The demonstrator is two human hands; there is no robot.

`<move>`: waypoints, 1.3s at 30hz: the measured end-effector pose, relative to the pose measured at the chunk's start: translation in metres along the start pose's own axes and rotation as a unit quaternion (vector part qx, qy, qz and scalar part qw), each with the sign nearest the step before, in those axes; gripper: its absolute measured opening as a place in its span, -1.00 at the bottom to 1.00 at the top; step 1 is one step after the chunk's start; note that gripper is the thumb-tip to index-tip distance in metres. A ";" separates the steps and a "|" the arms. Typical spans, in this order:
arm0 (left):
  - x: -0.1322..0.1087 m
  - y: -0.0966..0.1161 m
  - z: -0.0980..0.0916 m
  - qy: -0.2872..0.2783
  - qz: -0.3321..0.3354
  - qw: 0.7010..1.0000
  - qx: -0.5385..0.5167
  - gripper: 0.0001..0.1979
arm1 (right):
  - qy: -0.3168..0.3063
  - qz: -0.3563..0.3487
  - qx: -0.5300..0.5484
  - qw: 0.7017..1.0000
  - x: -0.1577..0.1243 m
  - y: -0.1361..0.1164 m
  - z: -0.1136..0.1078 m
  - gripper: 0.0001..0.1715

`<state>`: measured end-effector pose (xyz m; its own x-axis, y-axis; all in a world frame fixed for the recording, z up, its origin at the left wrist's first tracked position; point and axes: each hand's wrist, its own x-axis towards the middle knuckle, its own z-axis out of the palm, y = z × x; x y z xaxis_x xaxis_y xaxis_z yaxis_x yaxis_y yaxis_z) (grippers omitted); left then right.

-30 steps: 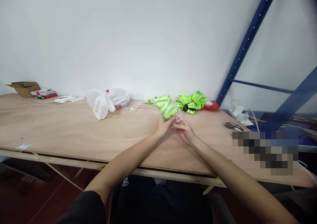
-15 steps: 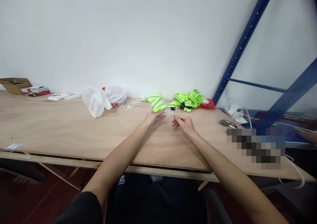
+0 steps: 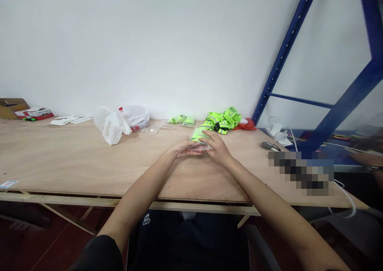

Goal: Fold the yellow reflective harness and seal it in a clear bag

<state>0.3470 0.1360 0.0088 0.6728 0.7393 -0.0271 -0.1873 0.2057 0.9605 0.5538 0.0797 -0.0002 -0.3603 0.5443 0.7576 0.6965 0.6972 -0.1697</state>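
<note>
Left hand: your left hand (image 3: pixel 183 149) lies low over the bench (image 3: pixel 74 159), fingers stretched out rather than curled, their tips touching the near end of the clear bag (image 3: pixel 200 145).
Right hand: your right hand (image 3: pixel 218 148) is spread palm-down, fingers lying across the top of the same bag and pressing on it; you cannot tell whether any finger pinches the plastic.
Hands together: they meet fingertip to fingertip over the bag, left below and in front, right on top.
Clear bag: thin, see-through plastic, lying flat between your hands; its edges are hard to make out.
Folded vest: a yellow-green vest (image 3: pixel 201 133) with grey stripes lies just beyond your right fingertips, touching the bag's far end; whether it is partly inside the bag cannot be told.
Left of your hands: a white plastic bag (image 3: pixel 119 121), well apart, towards the wall.
Beyond your hands: a small yellow-green bundle (image 3: pixel 182 120) near the wall.
Beyond and right of your right hand: a loose heap of yellow-green vests (image 3: pixel 225 120).
</note>
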 end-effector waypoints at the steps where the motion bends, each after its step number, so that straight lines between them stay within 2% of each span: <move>1: -0.001 0.002 -0.001 -0.011 -0.022 1.000 0.011 -0.70 | 0.006 0.002 0.015 1.000 0.000 0.000 0.001 -0.51; 4: -0.002 0.008 -0.008 -0.005 -0.059 0.996 0.071 -0.37 | 0.078 0.061 0.096 0.990 -0.001 -0.002 0.000 -0.64; 6: -0.003 0.010 -0.011 0.034 -0.032 0.992 0.115 -0.22 | 0.148 0.135 0.156 0.967 0.000 -0.003 -0.003 -0.72; 8: -0.003 0.011 -0.010 0.071 0.028 0.988 0.131 -0.23 | 0.193 0.208 0.210 0.936 0.002 -0.007 -0.005 -0.73; 11: -0.004 0.011 -0.002 0.075 0.114 0.984 0.119 -0.28 | 0.192 0.268 0.284 0.900 0.005 -0.014 -0.004 -0.66; 14: -0.003 0.010 0.006 0.068 0.151 0.979 0.115 -0.34 | 0.152 0.284 0.340 0.883 0.007 -0.023 -0.001 -0.62; 17: -0.002 0.008 0.007 0.082 0.155 0.978 0.109 -0.43 | 0.131 0.296 0.377 0.868 0.008 -0.029 0.001 -0.59; 21: -0.001 0.005 0.003 0.077 0.117 0.986 0.090 -0.45 | 0.165 0.322 0.395 0.844 0.008 -0.025 0.001 -0.56; 26: -0.003 0.007 -0.003 0.051 0.071 0.994 0.071 -0.41 | 0.210 0.335 0.369 0.841 0.006 -0.014 0.004 -0.58; 29: -0.005 0.011 -0.007 0.036 0.064 0.995 0.066 -0.39 | 0.215 0.346 0.378 0.832 0.006 -0.011 0.005 -0.58; 32: -0.007 0.013 -0.012 0.030 0.059 0.995 0.071 -0.45 | 0.220 0.354 0.389 0.821 0.007 -0.010 0.004 -0.57; 39: -0.008 0.014 -0.020 0.041 0.068 0.993 0.089 -0.53 | 0.211 0.361 0.392 0.819 0.007 -0.006 0.001 -0.55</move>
<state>0.3244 0.1456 0.0171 0.5875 0.8041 0.0908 -0.1385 -0.0107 0.9903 0.5459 0.0798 0.0058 0.3331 0.8522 0.4035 -0.0387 0.4399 -0.8972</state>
